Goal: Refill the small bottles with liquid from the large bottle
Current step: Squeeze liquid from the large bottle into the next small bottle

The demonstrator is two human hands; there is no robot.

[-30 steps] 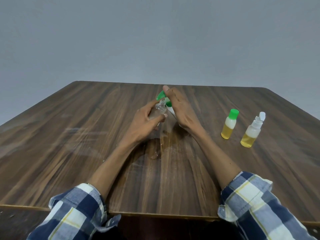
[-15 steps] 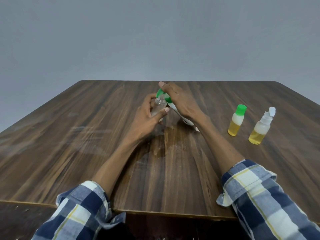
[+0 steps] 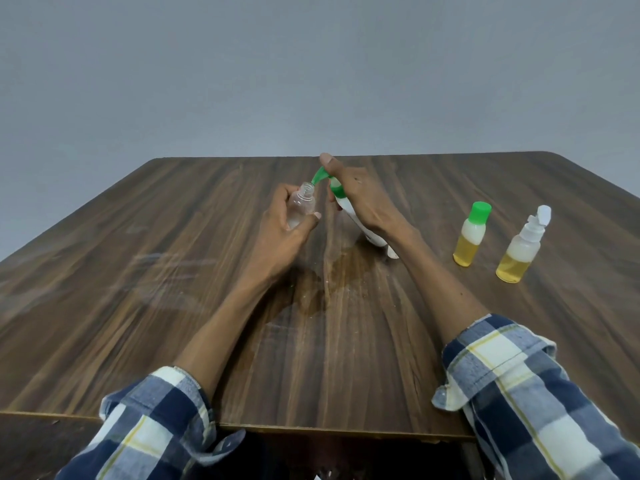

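— Head view: how far along can the refilling be judged to be?

— On the wooden table (image 3: 173, 271) a wet patch (image 3: 311, 292) is seen between the forearms. To the right, two small bottles stand side by side, well apart from the hands: a green-capped bottle (image 3: 471, 234) and a white-capped bottle (image 3: 522, 244) whose flip lid is up. Both are about half filled with yellow liquid, so they are taken as done. A third, the clear small bottle (image 3: 302, 205), is uncapped and looks nearly empty; it is judged to be the one left.

— And the hands?

— The large bottle (image 3: 349, 210), white with a green cap (image 3: 325, 181), is held tilted in the right hand (image 3: 363, 199), fingers curled round it, its open green flip lid brought just beside the clear bottle's mouth. The clear bottle is gripped by the left hand (image 3: 287, 230), fingers wrapped round its body, thumb across the front. No stream can be made out.

— What differs from half a second ago?

— The clear bottle's neck is now more exposed and leaned toward the spout, the white base of the large bottle is seen further out below the wrist, and the view has shifted slightly.
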